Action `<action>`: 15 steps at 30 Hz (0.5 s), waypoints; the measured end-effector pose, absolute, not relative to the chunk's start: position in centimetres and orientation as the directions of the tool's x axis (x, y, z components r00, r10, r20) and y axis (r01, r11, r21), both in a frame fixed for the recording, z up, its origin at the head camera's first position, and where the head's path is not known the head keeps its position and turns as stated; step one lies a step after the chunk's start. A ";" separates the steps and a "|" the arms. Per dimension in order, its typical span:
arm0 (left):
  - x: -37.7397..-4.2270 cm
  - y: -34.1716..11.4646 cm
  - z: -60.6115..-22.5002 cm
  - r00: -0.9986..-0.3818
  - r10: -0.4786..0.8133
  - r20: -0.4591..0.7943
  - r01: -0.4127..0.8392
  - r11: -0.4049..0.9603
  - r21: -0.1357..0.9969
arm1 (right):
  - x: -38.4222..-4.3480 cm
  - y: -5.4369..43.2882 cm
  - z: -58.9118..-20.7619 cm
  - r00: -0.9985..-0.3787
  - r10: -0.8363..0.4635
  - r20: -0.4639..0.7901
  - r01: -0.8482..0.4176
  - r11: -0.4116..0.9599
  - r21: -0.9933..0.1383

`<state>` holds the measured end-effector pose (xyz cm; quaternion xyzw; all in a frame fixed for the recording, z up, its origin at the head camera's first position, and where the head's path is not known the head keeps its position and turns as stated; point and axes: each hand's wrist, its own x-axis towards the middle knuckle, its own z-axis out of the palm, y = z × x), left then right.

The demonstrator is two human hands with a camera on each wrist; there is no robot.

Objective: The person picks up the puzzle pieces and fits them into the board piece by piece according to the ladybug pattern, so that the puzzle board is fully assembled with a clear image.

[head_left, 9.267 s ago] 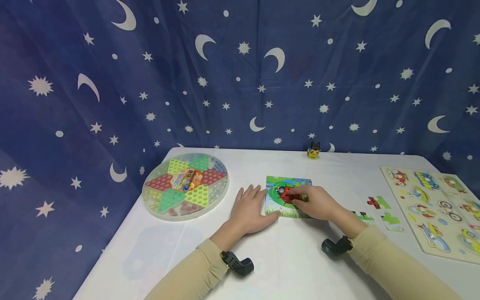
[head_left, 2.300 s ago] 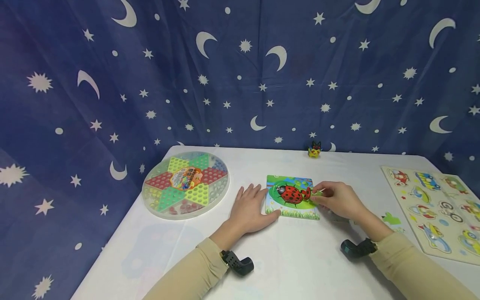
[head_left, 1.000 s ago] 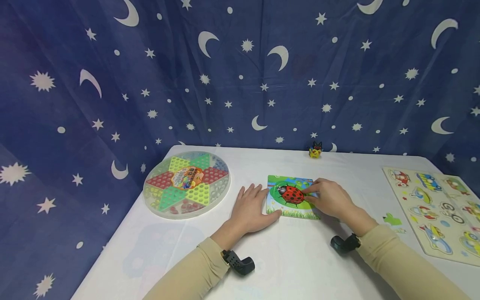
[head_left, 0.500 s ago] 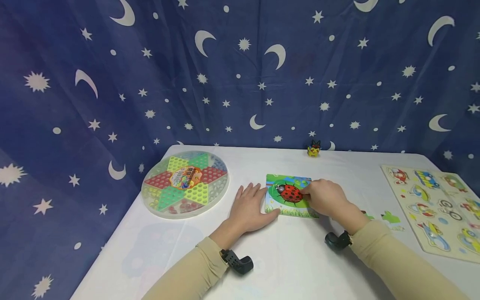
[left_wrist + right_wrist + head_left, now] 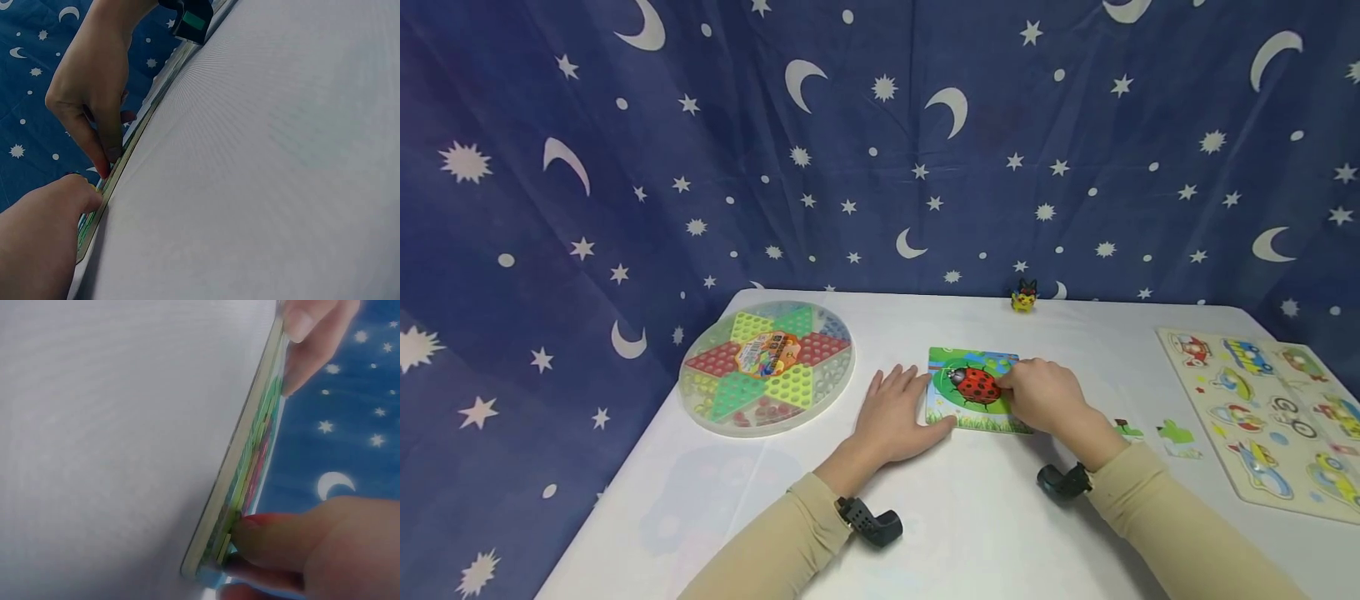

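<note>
A square wooden ladybug puzzle (image 5: 955,407) lies on the white table in the head view. My left hand (image 5: 891,417) rests at its left side, fingers stretched out and thumb tip on the near edge. My right hand (image 5: 1045,398) is bent over the puzzle's right part, thumb and fingertips down at the tail end of the ladybug. In the right wrist view its thumb and fingers pinch low at a puzzle piece (image 5: 226,547) at the board's surface. The fingers cover most of that piece. In the left wrist view the right hand (image 5: 94,94) reaches down onto the board.
Loose green puzzle pieces (image 5: 1175,432) lie right of the right wrist. Beyond them is a large wooden vehicle puzzle (image 5: 1217,417). A round Chinese checkers set (image 5: 767,367) lies left of the left hand. A small yellow figure (image 5: 1024,296) stands at the back edge.
The right hand carried a red-and-green puzzle piece from the right onto the board and now bends lower over it. The ladybug's red back looks fuller than before. The left hand has stayed put.
</note>
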<state>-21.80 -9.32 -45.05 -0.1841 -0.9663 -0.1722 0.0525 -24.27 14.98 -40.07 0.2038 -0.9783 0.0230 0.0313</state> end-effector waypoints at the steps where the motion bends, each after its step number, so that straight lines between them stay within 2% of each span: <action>1: -21.8 -9.3 -45.0 -0.927 0.338 0.164 0.373 0.873 0.313 | -24.3 14.9 -40.0 -0.916 -0.396 0.070 -0.399 0.916 -0.035; 6: -22.0 -9.4 -45.1 -0.929 0.333 0.164 0.369 0.878 0.306 | -24.4 15.0 -40.0 -0.920 -0.385 0.074 -0.391 0.917 -0.078; 15: -21.9 -9.3 -45.1 -0.929 0.332 0.163 0.368 0.877 0.309 | -24.4 17.1 -40.8 -0.927 -0.362 0.094 -0.373 0.873 -0.316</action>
